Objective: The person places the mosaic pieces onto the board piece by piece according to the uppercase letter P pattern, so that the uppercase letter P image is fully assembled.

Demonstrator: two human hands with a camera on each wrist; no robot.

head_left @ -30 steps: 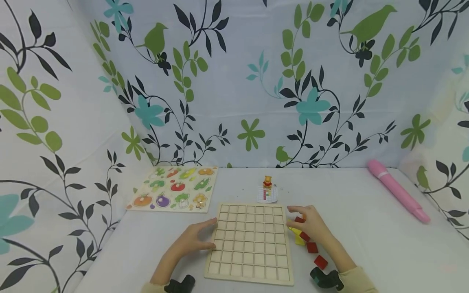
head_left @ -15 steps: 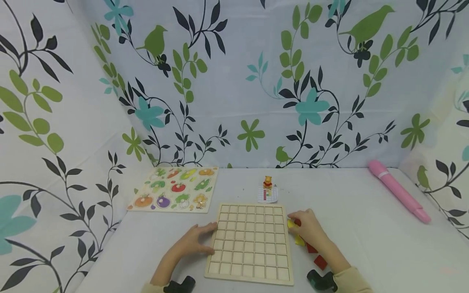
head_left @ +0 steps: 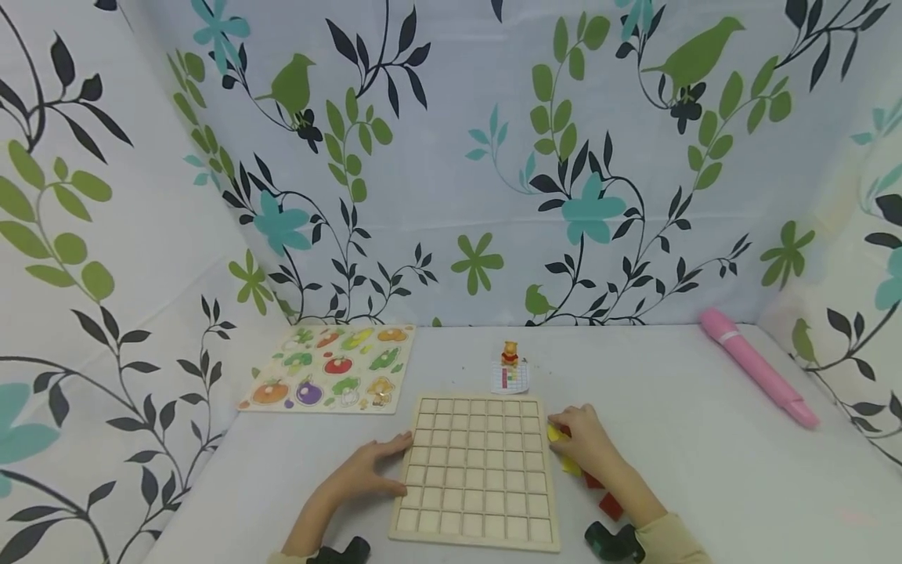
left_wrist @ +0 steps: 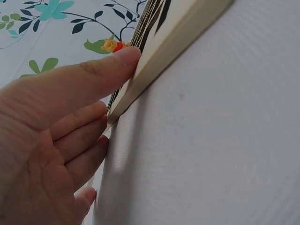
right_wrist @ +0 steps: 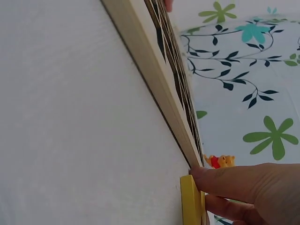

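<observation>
Two bare hands flank one wooden grid board (head_left: pixel 474 471): the left hand (head_left: pixel 362 470) is spread wide, thumb and fingers at the board's left edge; the right hand (head_left: pixel 588 440) is narrower, curved over small pieces at the right edge. The board lies flat on the near part of the white table (head_left: pixel 655 407), with seven columns and seven rows of cells. Compared with a second ago, the right hand sits slightly nearer and covers red pieces that showed then, suggesting it is working among them. At least two yellow pieces (head_left: pixel 569 464) and two red pieces (head_left: pixel 611 507) show; others may be hidden, and whether any is pinched cannot be told. Beyond the board are one bear figure (head_left: pixel 510 354) and one printed slip (head_left: pixel 509 379); far left, one vegetable puzzle (head_left: pixel 359 365); far right, one pink stick (head_left: pixel 759 368).
</observation>
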